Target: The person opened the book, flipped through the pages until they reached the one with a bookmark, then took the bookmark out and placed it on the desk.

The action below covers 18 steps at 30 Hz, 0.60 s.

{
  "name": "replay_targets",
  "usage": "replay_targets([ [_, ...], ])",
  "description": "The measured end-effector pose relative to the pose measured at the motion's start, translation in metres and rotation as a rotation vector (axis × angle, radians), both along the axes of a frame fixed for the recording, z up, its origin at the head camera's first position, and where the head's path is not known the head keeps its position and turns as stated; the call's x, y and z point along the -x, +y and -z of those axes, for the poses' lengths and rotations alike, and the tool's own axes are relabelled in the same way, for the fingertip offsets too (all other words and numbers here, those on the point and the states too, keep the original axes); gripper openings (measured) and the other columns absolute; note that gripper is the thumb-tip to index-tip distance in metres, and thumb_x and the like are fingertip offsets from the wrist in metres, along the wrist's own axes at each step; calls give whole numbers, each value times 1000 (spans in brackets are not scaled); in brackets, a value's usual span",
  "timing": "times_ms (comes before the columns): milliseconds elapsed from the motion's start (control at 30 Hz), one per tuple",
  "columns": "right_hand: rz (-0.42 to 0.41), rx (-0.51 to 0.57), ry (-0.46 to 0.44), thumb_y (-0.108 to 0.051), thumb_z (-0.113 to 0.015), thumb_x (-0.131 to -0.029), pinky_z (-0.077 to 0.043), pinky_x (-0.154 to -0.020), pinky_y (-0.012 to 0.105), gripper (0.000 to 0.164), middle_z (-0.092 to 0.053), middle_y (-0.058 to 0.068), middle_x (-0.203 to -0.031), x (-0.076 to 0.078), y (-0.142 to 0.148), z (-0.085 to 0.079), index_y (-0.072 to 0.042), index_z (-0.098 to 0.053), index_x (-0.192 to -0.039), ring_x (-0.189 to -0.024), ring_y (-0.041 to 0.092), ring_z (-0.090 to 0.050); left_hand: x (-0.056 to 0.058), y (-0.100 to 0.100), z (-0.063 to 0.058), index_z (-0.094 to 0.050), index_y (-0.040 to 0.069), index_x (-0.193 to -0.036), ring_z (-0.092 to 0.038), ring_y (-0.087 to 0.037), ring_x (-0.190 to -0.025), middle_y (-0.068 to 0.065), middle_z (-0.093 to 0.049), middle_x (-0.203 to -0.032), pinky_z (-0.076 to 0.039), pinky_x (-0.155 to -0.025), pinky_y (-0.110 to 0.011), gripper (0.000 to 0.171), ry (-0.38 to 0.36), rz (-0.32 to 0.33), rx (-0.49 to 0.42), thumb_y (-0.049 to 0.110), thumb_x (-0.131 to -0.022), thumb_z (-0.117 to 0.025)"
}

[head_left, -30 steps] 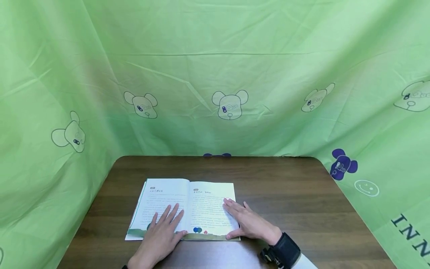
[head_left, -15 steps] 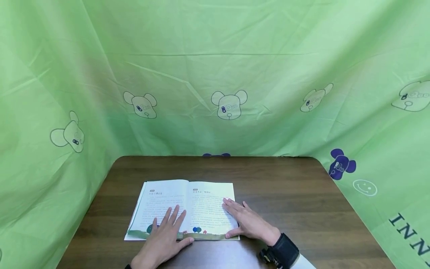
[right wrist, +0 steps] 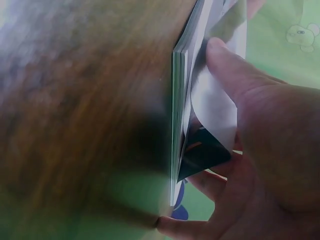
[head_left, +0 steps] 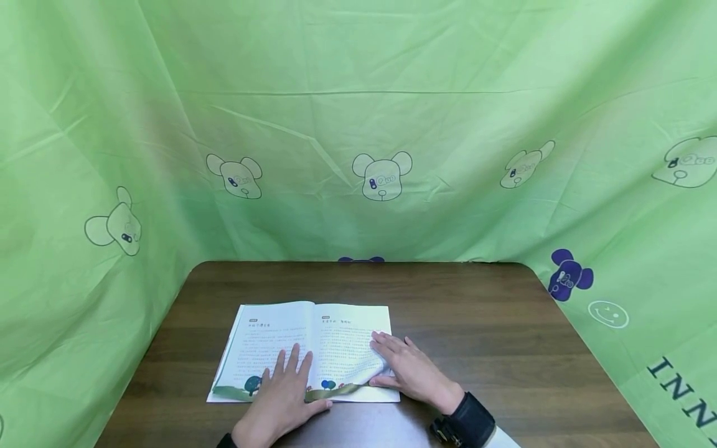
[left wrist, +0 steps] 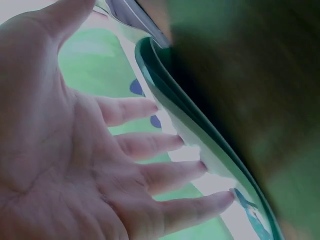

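An open book [head_left: 269,342] with printed text and small coloured trees lies flat on the table. Over the bottom of its left page and the fold, my left hand [head_left: 282,398] rests with fingers spread. In the left wrist view the fingertips of that left hand [left wrist: 75,150] meet the page surface. My right hand [head_left: 414,373] is at the book's right edge. The right wrist view has a lifted page [right wrist: 215,107] bent between thumb and fingers of my right hand [right wrist: 275,150], away from the stacked pages [right wrist: 177,125]. The fingers partly hide the page corner.
The brown wooden table [head_left: 476,323] reaches past the book on both sides. Around its back and sides hangs a green curtain [head_left: 313,124] printed with bear heads. A black strap [head_left: 473,420] with a small device is on the right wrist.
The lower right corner of the right page has been lifted and curled leftward by the right thumb. My left hand has slid slightly right and down across the book.
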State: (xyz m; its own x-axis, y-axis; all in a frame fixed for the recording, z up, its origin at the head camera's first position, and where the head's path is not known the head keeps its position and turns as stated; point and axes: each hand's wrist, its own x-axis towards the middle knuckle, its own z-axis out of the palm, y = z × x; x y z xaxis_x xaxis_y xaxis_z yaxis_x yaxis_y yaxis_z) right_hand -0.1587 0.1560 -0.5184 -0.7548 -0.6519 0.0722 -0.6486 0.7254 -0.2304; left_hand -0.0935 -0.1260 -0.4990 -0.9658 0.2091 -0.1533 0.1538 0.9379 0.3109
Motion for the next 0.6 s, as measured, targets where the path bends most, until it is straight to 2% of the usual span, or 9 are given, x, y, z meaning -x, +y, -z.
replay_targets([
  [300, 15, 2, 68, -57, -53, -91, -43, -96, 64, 69, -51, 11, -148, 1, -4, 0, -7, -58, -138, -132, 29, -49, 4, 15, -2, -44, 5, -147, -27, -61, -134, -36, -31, -151, -30, -97, -77, 101, -26, -23, 67, 73, -75, -61],
  [467, 42, -1, 43, -55, -49, -95, -43, -97, 63, 66, -50, 10, -148, 1, -5, -1, -7, -56, -140, -134, 28, -48, 4, 19, -3, -44, 6, -148, -28, -62, -133, -36, -33, -150, -29, -96, -77, 90, -8, -38, 107, 66, -83, -57],
  [600, 51, 32, 40, -54, -46, -96, -43, -97, 63, 66, -51, 12, -148, 2, -5, 0, -7, -55, -141, -133, 29, -48, 6, 21, -2, -43, 8, -149, -26, -62, -134, -35, -33, -151, -26, -97, -79, 79, -20, -45, 123, 57, -88, -56],
])
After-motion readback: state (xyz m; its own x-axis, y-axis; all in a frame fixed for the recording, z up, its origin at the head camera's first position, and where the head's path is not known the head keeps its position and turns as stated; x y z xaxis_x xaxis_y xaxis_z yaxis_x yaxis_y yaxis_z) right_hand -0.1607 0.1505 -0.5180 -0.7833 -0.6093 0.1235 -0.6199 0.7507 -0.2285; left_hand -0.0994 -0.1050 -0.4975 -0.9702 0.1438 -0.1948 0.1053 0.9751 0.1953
